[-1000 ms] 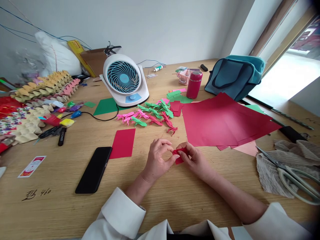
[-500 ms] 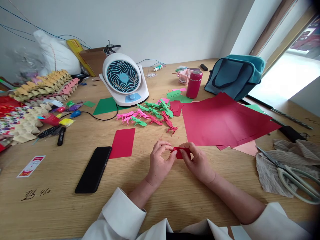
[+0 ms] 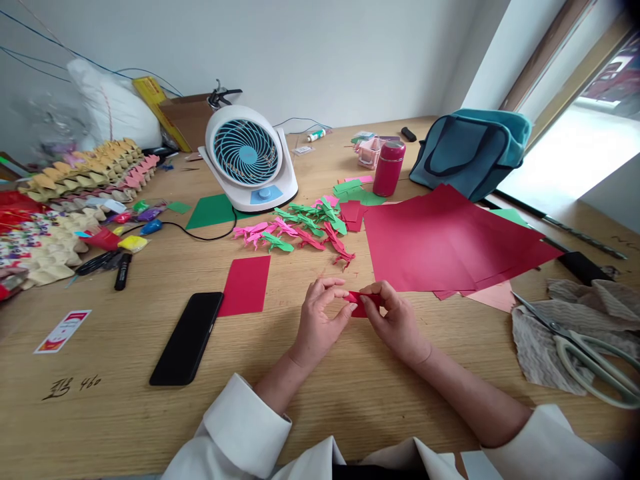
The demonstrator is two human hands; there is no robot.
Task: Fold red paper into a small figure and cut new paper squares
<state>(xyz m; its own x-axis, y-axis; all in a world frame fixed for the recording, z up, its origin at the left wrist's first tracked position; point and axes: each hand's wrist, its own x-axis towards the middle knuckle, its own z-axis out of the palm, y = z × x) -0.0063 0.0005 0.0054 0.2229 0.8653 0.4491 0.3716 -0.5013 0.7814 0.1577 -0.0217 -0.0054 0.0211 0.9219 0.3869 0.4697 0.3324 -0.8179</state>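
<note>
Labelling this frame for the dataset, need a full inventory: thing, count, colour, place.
small folded paper: 1, red, pinched between both hands
paper sheets: stack, red, right of centre
paper rectangle: 1, red, beside phone
phone: 1, black, left of hands
folded paper figures: pile, pink, green, red, before fan
fan: 1, white and blue, rear centre
flask: 1, red, rear
bag: 1, teal, rear right
scissors: 1, pale green handles, on cloth, right edge
table: 1, wood
left hand: 1, on paper
right hand: 1, on paper
</note>
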